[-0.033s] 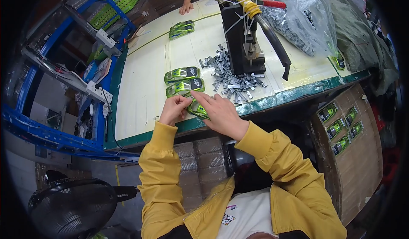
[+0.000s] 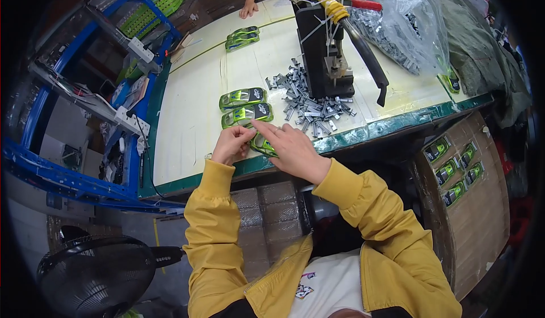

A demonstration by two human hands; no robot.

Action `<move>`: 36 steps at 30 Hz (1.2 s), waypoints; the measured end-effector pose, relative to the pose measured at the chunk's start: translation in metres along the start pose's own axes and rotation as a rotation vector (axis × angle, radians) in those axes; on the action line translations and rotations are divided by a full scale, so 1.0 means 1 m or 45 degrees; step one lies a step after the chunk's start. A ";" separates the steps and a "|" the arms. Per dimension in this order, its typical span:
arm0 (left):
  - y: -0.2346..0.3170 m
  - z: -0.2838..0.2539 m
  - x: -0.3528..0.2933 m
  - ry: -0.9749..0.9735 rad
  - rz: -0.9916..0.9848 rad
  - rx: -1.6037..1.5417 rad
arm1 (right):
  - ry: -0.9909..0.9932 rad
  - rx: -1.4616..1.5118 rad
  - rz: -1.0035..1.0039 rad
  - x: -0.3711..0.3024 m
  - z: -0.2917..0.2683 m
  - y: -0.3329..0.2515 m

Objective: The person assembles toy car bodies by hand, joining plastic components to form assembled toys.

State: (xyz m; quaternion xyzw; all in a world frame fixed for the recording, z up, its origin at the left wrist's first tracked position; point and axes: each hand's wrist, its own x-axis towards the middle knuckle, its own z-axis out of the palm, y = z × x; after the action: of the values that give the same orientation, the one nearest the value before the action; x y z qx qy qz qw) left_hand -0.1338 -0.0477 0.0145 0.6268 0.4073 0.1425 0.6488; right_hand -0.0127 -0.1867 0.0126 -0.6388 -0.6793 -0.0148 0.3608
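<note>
At the table's front edge my right hand (image 2: 293, 149) is closed on a green toy car (image 2: 263, 146), its index finger stretched along the top toward my left hand. My left hand (image 2: 231, 144) meets it at the car's left end, thumb and fingertips pinched together. Whatever lies in that pinch is too small or hidden to make out. Just beyond my fingers rests a green and black toy car (image 2: 247, 115) on the tabletop, with a similar toy car (image 2: 243, 98) right behind it.
A pile of small metal clips (image 2: 309, 102) surrounds a black hand press (image 2: 323, 51) with a long lever. Farther back sit more toy cars (image 2: 242, 39) near another person's hand (image 2: 248, 10). A plastic bag (image 2: 414, 23) of metal pieces lies right. A cardboard box (image 2: 482, 216) holds several cars.
My right hand has shifted very slightly to the left. Otherwise everything stays as it was.
</note>
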 end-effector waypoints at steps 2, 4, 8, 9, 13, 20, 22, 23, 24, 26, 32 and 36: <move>-0.003 -0.003 -0.001 0.018 0.039 0.034 | -0.125 0.026 -0.045 0.009 0.003 0.001; -0.011 -0.001 0.002 0.023 0.085 0.067 | -0.168 -0.016 -0.049 0.014 0.004 0.000; -0.031 0.011 -0.001 0.336 0.491 0.282 | -0.121 -0.065 -0.072 0.012 0.009 0.002; -0.031 0.013 -0.003 0.380 0.543 0.254 | -0.121 -0.068 -0.070 0.012 0.007 0.002; -0.018 0.005 -0.015 0.177 0.279 0.019 | -0.169 -0.094 -0.039 0.011 0.003 0.000; -0.011 -0.001 -0.018 0.034 0.090 -0.076 | -0.208 -0.120 -0.004 0.010 0.003 -0.003; -0.008 0.003 -0.019 0.053 0.130 0.015 | -0.206 -0.135 -0.032 0.010 0.005 -0.001; -0.007 0.004 -0.018 0.054 0.130 0.009 | -0.200 -0.147 -0.060 0.009 0.006 -0.001; -0.006 0.006 -0.018 0.102 0.152 0.045 | -0.204 -0.148 -0.066 0.010 0.006 -0.001; -0.008 0.004 -0.019 0.155 0.176 0.075 | -0.200 -0.144 -0.103 0.010 0.005 -0.001; -0.039 0.004 -0.028 0.230 0.422 -0.154 | -0.164 -0.248 -0.186 0.007 0.013 -0.003; -0.036 0.001 -0.042 0.349 0.436 -0.154 | -0.051 -0.295 -0.201 0.003 0.016 0.002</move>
State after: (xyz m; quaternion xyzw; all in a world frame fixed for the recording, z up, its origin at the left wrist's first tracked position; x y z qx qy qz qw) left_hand -0.1714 -0.0840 -0.0041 0.6215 0.3700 0.3585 0.5902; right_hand -0.0182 -0.1763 0.0010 -0.6211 -0.7282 -0.1086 0.2688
